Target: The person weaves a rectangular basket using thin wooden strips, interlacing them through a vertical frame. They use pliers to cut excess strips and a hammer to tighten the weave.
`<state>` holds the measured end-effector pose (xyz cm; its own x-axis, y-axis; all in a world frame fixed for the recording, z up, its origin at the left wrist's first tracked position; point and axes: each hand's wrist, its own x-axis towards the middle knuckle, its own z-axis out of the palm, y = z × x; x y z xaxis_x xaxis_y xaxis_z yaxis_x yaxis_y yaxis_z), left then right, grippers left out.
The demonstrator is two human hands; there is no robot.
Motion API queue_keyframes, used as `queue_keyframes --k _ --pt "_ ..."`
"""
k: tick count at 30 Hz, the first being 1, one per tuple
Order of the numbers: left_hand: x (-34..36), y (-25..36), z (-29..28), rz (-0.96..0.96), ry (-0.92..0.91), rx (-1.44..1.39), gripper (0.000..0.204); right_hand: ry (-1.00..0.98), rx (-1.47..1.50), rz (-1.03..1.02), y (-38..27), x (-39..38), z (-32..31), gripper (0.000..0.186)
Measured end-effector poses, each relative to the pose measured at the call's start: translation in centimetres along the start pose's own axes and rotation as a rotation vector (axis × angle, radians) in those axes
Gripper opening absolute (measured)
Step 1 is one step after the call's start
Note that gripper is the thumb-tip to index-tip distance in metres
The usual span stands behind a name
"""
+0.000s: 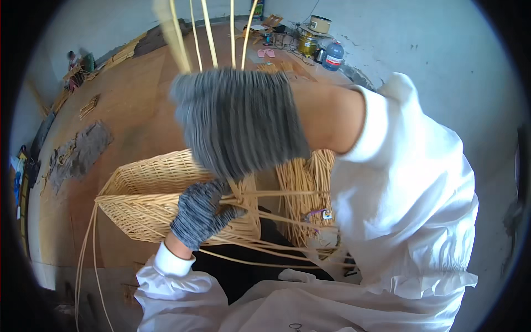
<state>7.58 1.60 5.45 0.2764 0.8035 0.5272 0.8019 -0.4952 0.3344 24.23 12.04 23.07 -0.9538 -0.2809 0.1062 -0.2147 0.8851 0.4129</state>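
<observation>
1. Just beyond the person's lap lies the basket (138,216), its long axis running left to right, its open mouth facing up and to the far side, its right end partly hidden.
2. On the near rim, toward that right end, the left hand (199,216) is the nearer one: curled, back upward, thumb and fingers partly closed about the weave and strands there.
3. Above the basket's right half, and apart from the left hand, hangs the right hand (238,116); the basket lies below it, reaching out to its left.
4. The right hand's back faces up and its fingers are blurred and turned away, so I cannot tell how open it is or whether it grips anything.
5. Upright canes (210,33) show past its far edge; side canes (287,193) run rightward from the left hand, and loose strands (83,254) trail from the basket's left end.
6. The right forearm crosses leftward from a bent, sleeved elbow; the left forearm rises short and straight from the near side.
7. Right of the basket lies a bundle (298,177); far right, a jug (332,57).
</observation>
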Motion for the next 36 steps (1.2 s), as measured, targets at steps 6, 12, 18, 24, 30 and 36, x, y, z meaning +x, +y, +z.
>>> queue_keyframes --k 6,12,18,24,30,36 --pt "-0.3 1.3 -0.7 -0.022 -0.031 -0.112 0.055 -0.236 0.767 0.362 6.3 -4.6 12.9 0.016" --pt "0.8 3.6 -3.9 -0.228 0.057 -0.100 0.058 0.634 0.174 0.210 6.0 -7.3 16.6 0.021" --pt "0.6 5.3 -0.8 -0.639 0.356 -0.191 0.038 1.592 1.560 0.667 0.5 -6.5 22.8 0.019" --pt "2.1 6.6 1.0 -0.855 0.537 -0.079 0.030 1.029 1.633 0.100 6.3 -5.1 20.1 0.043" --pt "3.4 6.4 0.6 -0.838 0.540 -0.002 0.033 0.715 0.616 0.205 8.1 4.9 9.3 0.068" --pt "2.9 6.1 0.5 -0.835 0.560 0.013 0.034 1.201 0.869 0.093 12.0 4.9 11.3 0.074"
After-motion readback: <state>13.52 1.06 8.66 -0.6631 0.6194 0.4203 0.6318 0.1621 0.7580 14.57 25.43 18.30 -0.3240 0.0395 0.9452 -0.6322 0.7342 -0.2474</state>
